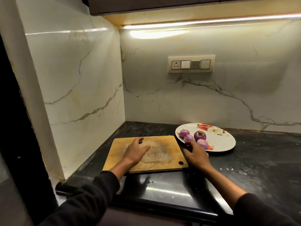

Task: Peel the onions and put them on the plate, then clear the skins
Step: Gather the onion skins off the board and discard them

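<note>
On plate (218, 141), four peeled onions (200, 135), cut ends up, left hand (136, 152) flat on board (164, 154), right hand (197, 156) relaxed.

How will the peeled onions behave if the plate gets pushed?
The four peeled onions are round and sit loose on the shallow plate, so they would likely roll. Their bare skins look smooth, probably slippery. Right hand is beside them.

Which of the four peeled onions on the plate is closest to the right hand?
The onion at the plate's front edge, just beside the right hand fingertips. The other three onions lie farther back on the plate, away from the hand.
</note>
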The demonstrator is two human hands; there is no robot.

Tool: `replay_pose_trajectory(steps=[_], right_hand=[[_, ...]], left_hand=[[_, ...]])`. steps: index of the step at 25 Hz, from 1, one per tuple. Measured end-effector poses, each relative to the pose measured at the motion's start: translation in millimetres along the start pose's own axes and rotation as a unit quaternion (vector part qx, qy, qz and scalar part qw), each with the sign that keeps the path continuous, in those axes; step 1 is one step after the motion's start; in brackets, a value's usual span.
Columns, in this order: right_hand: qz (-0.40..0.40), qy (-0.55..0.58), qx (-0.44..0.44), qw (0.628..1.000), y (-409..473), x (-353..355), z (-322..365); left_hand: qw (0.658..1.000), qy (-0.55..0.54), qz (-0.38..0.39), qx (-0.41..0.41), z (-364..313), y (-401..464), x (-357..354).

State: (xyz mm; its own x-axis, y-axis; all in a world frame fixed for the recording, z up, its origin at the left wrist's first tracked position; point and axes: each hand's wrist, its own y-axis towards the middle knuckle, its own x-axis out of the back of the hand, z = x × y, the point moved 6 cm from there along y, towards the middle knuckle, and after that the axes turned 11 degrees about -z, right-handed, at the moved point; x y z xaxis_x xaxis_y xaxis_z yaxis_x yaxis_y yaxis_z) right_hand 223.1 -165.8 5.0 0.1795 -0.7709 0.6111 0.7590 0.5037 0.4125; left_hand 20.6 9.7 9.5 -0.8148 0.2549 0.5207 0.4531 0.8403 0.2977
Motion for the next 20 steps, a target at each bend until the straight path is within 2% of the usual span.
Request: replay_pose_trajectory(steps=[4,11,14,18,20], right_hand=[[-0.035,-0.052,0.015,0.998,20,21,-16],[-0.045,-0.127,-0.027,0.991,59,44,-55],[-0.041,-0.145,-0.035,0.988,72,42,-65],[-0.013,-0.169,-0.057,0.984,84,27,-78],[0.003,-0.167,-0.071,0.983,87,20,-86]], left_hand=[[0.997,0.008,0.051,-0.060,-44,17,-56],[0.979,0.049,0.109,-0.165,-108,43,-148],[0.972,0.090,0.123,-0.177,-121,55,-178],[0.957,0.200,0.107,-0.180,-119,69,-205],[0.956,0.210,0.107,-0.177,-113,73,-213]])
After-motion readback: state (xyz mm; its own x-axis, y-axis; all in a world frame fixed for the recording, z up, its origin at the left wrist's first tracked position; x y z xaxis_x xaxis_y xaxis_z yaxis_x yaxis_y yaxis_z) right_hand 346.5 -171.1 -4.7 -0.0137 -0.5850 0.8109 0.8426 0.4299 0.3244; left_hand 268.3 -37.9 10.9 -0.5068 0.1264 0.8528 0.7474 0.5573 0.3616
